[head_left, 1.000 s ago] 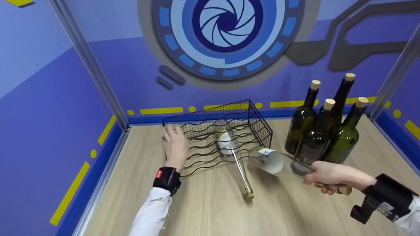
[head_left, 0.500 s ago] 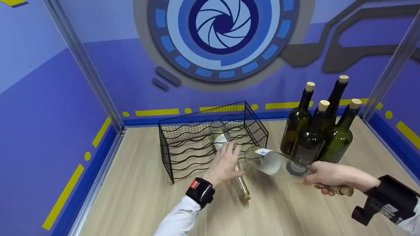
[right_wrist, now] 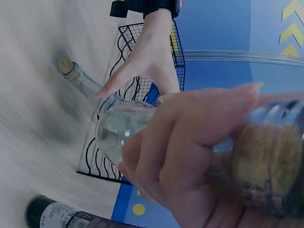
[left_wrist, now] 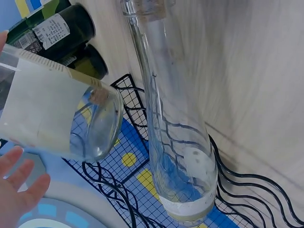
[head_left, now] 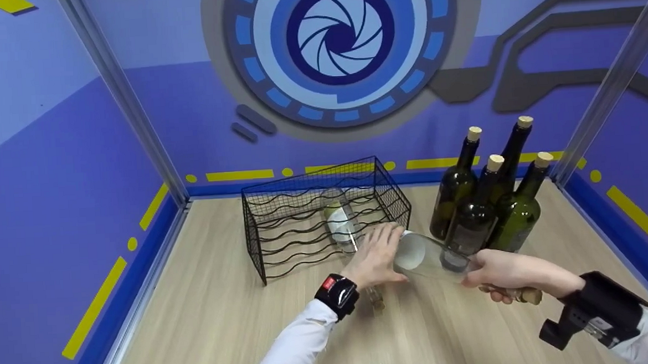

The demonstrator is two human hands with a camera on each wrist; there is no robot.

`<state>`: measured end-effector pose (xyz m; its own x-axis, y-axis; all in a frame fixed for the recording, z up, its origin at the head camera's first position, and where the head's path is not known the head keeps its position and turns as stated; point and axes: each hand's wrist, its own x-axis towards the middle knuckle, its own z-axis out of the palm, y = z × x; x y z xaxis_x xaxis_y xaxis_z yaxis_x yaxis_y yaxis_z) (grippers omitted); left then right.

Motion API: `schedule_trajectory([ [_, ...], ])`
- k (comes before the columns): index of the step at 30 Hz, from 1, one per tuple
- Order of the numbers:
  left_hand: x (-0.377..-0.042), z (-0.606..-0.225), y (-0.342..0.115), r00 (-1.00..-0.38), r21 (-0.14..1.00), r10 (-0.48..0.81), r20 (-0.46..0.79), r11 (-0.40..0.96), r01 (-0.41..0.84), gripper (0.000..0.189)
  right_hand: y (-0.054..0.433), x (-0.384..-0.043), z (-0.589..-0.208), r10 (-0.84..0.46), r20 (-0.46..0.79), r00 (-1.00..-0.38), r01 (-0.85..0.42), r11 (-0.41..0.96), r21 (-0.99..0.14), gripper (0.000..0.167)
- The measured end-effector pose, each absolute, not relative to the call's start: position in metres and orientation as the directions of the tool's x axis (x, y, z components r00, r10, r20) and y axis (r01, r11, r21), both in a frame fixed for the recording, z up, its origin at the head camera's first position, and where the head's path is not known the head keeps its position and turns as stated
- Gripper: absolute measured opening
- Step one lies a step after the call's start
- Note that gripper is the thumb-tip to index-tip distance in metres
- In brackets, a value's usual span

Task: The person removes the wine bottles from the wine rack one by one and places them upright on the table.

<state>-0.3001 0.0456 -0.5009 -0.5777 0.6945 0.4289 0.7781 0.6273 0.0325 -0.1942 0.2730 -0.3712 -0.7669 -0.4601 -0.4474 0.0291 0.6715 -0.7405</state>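
Observation:
My right hand (head_left: 509, 272) grips the neck of a clear glass bottle (head_left: 413, 252), tilted with its base toward the left. Its cork (right_wrist: 266, 156) sticks out past the fingers in the right wrist view. My left hand (head_left: 376, 256) reaches to the base end of this bottle, fingers extended and thumb spread apart. A second clear corked bottle (left_wrist: 175, 118) lies below my left hand, its labelled body in a black wire wine rack (head_left: 253, 246) and its neck jutting out over the front. In the head view, my left hand hides part of that neck.
Several dark green corked bottles (head_left: 472, 213) stand close together at the back right, just beyond the held bottle. A patterned blue wall (head_left: 187, 117) rises behind the rack. The wooden tabletop (head_left: 210, 332) extends in front of it.
My left hand has moved right, from the rack's left side across the lying bottle to the held bottle's base. My right hand keeps its grip on the neck, nearly still.

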Motion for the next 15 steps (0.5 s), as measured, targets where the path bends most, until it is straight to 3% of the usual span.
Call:
schedule_trajectory([
  [8,-0.3033,-0.5030,0.0499,-0.548,-0.019,0.702,0.455,0.623,0.782,0.105,0.2676,-0.1909,-0.3682,-0.459,-0.446,-0.769,0.038,0.662,-0.748,0.029],
  [15,-0.3058,-0.5021,0.0491,-0.524,0.002,0.727,0.443,0.584,0.812,0.102,0.2663,-0.1900,-0.3672,-0.483,-0.441,-0.756,0.025,0.653,-0.757,0.030],
])
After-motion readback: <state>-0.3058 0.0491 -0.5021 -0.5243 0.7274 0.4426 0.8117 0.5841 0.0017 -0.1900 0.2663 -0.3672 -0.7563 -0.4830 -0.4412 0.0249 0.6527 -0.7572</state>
